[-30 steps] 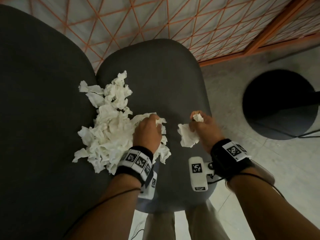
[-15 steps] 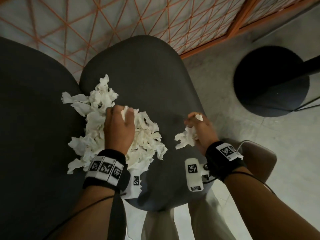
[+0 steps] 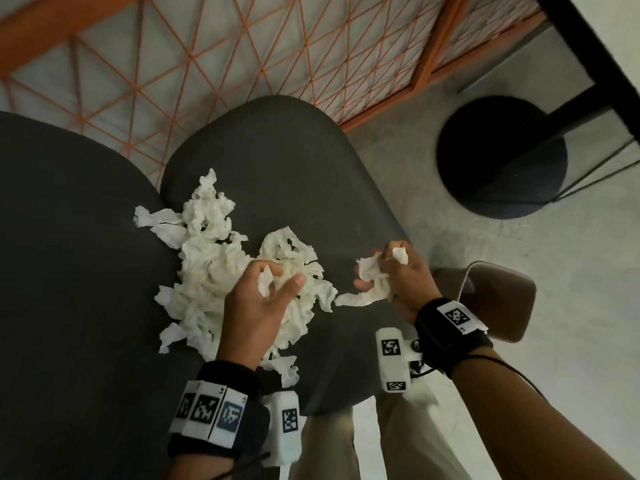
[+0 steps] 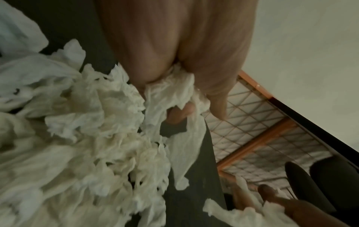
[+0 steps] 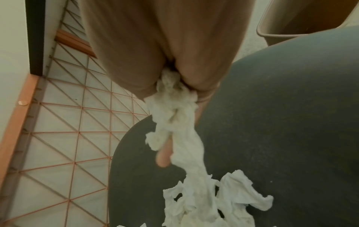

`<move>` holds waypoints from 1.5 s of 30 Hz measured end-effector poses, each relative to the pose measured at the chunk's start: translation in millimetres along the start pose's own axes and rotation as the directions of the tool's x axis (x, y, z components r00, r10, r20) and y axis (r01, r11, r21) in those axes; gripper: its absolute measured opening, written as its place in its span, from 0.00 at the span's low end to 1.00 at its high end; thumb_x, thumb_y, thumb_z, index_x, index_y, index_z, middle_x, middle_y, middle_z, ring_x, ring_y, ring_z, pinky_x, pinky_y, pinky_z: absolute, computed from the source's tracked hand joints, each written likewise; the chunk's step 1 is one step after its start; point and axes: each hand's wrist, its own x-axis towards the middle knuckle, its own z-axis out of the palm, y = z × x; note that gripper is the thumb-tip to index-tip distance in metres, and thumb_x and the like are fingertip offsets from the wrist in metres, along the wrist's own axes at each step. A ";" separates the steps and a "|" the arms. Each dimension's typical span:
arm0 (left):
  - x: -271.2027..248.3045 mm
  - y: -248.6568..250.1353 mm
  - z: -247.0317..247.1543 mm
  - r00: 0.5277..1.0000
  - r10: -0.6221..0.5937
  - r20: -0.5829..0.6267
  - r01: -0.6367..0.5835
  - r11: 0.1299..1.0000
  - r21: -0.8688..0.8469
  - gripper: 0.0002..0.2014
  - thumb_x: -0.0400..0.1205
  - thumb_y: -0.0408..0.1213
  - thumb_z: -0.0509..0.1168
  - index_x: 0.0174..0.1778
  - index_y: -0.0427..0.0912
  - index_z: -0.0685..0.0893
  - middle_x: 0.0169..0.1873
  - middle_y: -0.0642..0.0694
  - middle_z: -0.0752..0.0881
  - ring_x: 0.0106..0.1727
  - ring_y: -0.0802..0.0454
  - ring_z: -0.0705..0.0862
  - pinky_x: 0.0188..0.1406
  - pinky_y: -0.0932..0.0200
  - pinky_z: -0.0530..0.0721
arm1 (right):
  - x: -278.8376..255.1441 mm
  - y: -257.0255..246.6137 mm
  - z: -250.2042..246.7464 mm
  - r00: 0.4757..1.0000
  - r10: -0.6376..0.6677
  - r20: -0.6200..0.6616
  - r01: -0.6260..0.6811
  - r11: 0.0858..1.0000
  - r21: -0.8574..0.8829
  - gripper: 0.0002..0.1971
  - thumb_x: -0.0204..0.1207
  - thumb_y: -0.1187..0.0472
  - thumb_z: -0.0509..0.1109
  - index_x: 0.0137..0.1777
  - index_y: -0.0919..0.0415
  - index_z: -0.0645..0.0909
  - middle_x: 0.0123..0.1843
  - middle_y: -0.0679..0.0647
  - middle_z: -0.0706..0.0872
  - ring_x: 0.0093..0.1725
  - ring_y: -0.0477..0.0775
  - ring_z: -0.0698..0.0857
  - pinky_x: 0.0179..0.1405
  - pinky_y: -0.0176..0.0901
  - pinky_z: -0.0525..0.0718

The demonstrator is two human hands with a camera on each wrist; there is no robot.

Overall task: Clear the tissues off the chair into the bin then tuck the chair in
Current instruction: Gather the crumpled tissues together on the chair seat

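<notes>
A heap of crumpled white tissues lies on the dark grey chair seat, up against the backrest. My left hand is dug into the heap's right side, fingers and thumb curled round a bunch of tissues. My right hand grips a separate wad of tissue near the seat's right edge, and a strip of it trails down to the seat. The brown bin stands on the floor just right of that hand, and its rim shows in the right wrist view.
An orange wire-grid panel stands beyond the chair. A black round table base and a black table edge are at the upper right. The floor is pale grey around the bin. My legs are below the seat's front edge.
My left hand has shifted across the heap and closed on a bunch of tissues. My right hand keeps its wad near the seat's right edge. The bin has come into view.
</notes>
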 end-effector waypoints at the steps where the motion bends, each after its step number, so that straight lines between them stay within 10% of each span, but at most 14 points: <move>1: -2.8 -1.7 5.6 0.998 -0.017 0.062 0.015 0.999 0.035 0.10 0.77 0.47 0.75 0.44 0.52 0.79 0.42 0.55 0.87 0.41 0.60 0.87 0.37 0.57 0.87 | -4.9 1.5 -4.0 1.000 -0.006 -0.025 0.007 1.000 0.016 0.13 0.79 0.78 0.54 0.43 0.61 0.73 0.47 0.64 0.81 0.36 0.63 0.86 0.33 0.58 0.87; 6: -15.2 -6.9 38.0 0.958 -0.060 0.281 0.013 0.986 0.167 0.14 0.80 0.28 0.68 0.36 0.52 0.78 0.41 0.47 0.87 0.40 0.58 0.89 0.40 0.62 0.89 | -27.2 5.4 -32.8 0.973 -0.036 -0.226 0.024 0.998 -0.056 0.09 0.81 0.71 0.60 0.50 0.56 0.77 0.44 0.56 0.86 0.22 0.48 0.79 0.19 0.37 0.74; 9: -21.3 -2.2 64.1 0.915 -0.062 0.399 0.004 0.990 0.144 0.13 0.81 0.23 0.64 0.39 0.47 0.80 0.52 0.42 0.84 0.51 0.50 0.89 0.50 0.47 0.91 | -39.1 5.1 -62.6 0.962 -0.031 -0.271 0.014 0.998 -0.067 0.08 0.82 0.57 0.67 0.59 0.55 0.80 0.39 0.55 0.88 0.24 0.47 0.82 0.17 0.34 0.68; 15: -31.1 14.1 133.3 0.827 -0.020 0.562 -0.129 0.966 0.225 0.08 0.84 0.37 0.66 0.47 0.58 0.85 0.42 0.52 0.90 0.39 0.49 0.89 0.26 0.54 0.85 | -63.7 8.9 -141.1 0.872 0.003 -0.490 -0.067 0.992 -0.111 0.22 0.70 0.36 0.74 0.40 0.58 0.89 0.21 0.47 0.75 0.20 0.46 0.72 0.20 0.36 0.68; 21: -49.3 24.6 223.0 0.747 0.035 0.664 -0.289 0.917 0.276 0.16 0.85 0.48 0.64 0.42 0.38 0.81 0.33 0.39 0.83 0.33 0.54 0.79 0.34 0.63 0.76 | -75.4 37.1 -220.1 0.851 0.064 -0.521 -0.006 0.994 0.112 0.09 0.65 0.59 0.78 0.36 0.53 0.78 0.28 0.48 0.76 0.25 0.47 0.71 0.21 0.36 0.67; 27: -59.5 15.1 313.2 0.607 -0.114 0.786 -0.294 0.887 0.355 0.05 0.81 0.36 0.62 0.50 0.49 0.77 0.45 0.50 0.79 0.40 0.57 0.78 0.35 0.60 0.73 | -64.5 65.8 -286.7 0.879 0.127 -0.459 0.066 0.922 0.381 0.08 0.54 0.67 0.60 0.34 0.56 0.71 0.32 0.51 0.65 0.29 0.48 0.64 0.23 0.39 0.61; 32: -38.7 -17.5 390.7 0.594 -0.090 0.799 -0.429 0.805 0.410 0.19 0.79 0.24 0.61 0.63 0.47 0.73 0.62 0.44 0.72 0.54 0.50 0.77 0.40 0.60 0.78 | -30.5 87.4 -330.3 0.822 0.016 -0.569 0.095 0.982 0.166 0.12 0.83 0.65 0.59 0.39 0.56 0.78 0.30 0.52 0.74 0.30 0.49 0.72 0.30 0.42 0.71; 39: -4.5 -62.7 480.8 0.600 0.029 0.799 -0.606 0.669 0.431 0.31 0.77 0.29 0.66 0.75 0.54 0.68 0.69 0.44 0.73 0.66 0.44 0.79 0.66 0.45 0.81 | 31.7 93.3 -383.0 0.799 -0.124 -0.588 0.123 0.992 -0.042 0.17 0.72 0.69 0.66 0.61 0.55 0.79 0.51 0.59 0.87 0.49 0.59 0.89 0.49 0.64 0.90; 45: 17.2 -88.9 526.8 0.564 0.179 0.806 -0.726 0.572 0.381 0.32 0.79 0.35 0.68 0.79 0.54 0.64 0.73 0.44 0.70 0.66 0.40 0.79 0.56 0.52 0.78 | 76.4 101.4 -410.0 0.674 -0.235 -0.700 0.066 0.963 -0.260 0.27 0.66 0.56 0.78 0.64 0.46 0.75 0.56 0.48 0.86 0.55 0.53 0.87 0.57 0.55 0.86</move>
